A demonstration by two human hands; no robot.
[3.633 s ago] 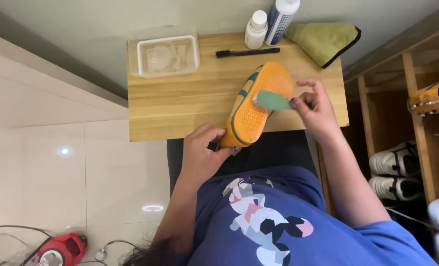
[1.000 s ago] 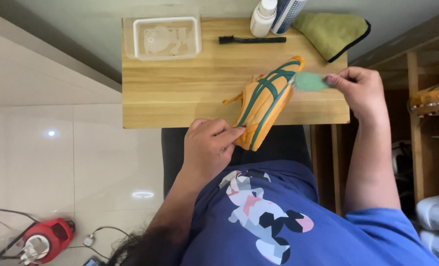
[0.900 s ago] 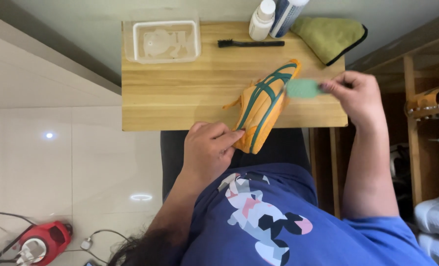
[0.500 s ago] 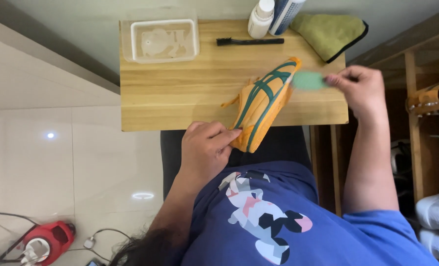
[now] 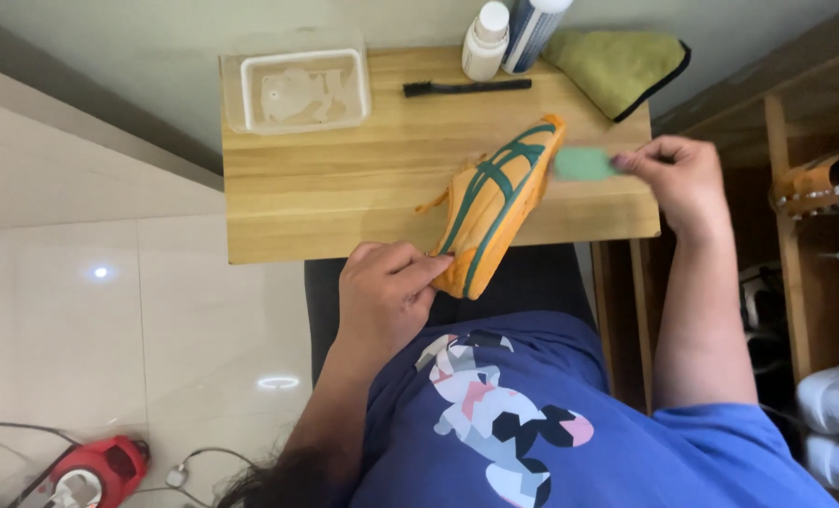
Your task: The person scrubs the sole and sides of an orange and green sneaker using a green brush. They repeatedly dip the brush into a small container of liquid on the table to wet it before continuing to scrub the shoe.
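An orange shoe [image 5: 493,205] with green stripes lies tilted across the front edge of the wooden table [image 5: 325,188], its side facing up. My left hand [image 5: 382,296] grips its heel end at the table's near edge. My right hand [image 5: 678,179] pinches a small green pad [image 5: 581,164] and holds it against the shoe's toe end at the right of the table.
At the table's back stand a clear plastic tub [image 5: 297,89], a thin black brush [image 5: 466,87], a white bottle [image 5: 485,42], a dark bottle [image 5: 530,28] and a folded olive cloth [image 5: 617,68]. A wooden shoe rack [image 5: 815,207] with shoes stands at right. A red device [image 5: 95,468] with cables lies on the tiled floor.
The shoe was sole-up with the pad on its sole 3.6 s ago; it now shows its striped side. Over the last second the pad stays near the toe, barely shifting.
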